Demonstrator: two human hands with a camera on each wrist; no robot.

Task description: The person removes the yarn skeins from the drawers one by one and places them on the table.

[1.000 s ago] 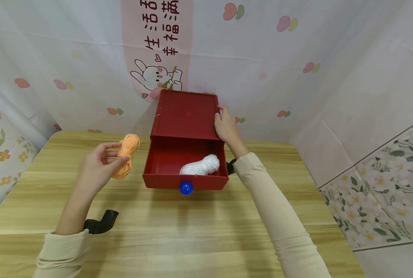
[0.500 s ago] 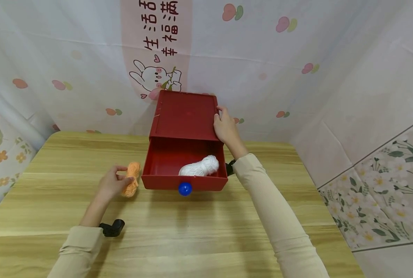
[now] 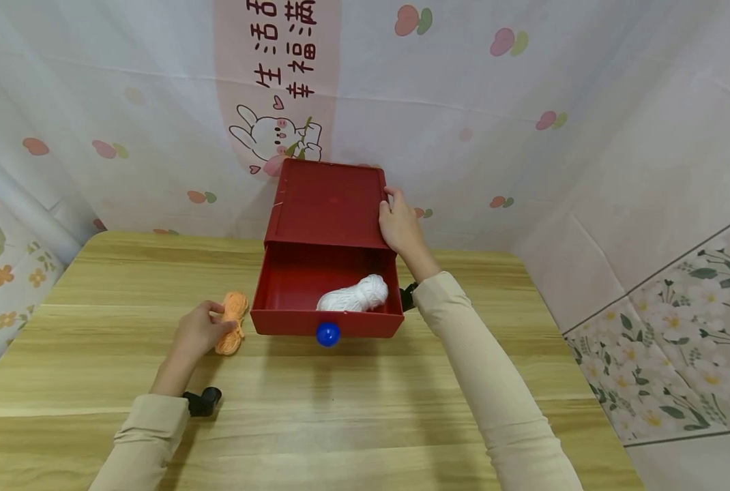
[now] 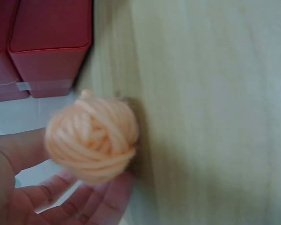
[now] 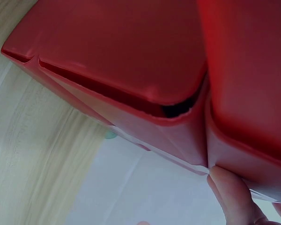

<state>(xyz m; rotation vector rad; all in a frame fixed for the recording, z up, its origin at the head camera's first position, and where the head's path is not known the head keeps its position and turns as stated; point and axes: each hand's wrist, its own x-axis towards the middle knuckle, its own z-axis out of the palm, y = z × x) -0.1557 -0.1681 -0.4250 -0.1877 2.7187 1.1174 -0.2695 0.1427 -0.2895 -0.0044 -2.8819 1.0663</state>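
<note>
Orange yarn (image 3: pixel 235 315), pinched by the left hand (image 3: pixel 198 333), seems rested on the counter (image 3: pixel 316 423) at eight o'clock from the drawer (image 3: pixel 285 322); a light touch there suits, with the right hand (image 3: pixel 400 221) gripping the red box (image 3: pixel 331 204) firmly at three o'clock.

Wood-grain table (image 3: pixel 340 423) — printed cloth (image 3: pixel 451 136) behind

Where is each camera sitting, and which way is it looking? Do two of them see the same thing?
Head: worn on the head, looking forward and down at the table and red box; the left hand, right hand and both sleeves show.
Left wrist: worn there, looking past part of the left hand at the orange yarn.
Right wrist: worn there, looking closely at the red box; a bit of the right hand shows, bottom right.
Shared: head and left wrist both see the orange yarn.
</note>
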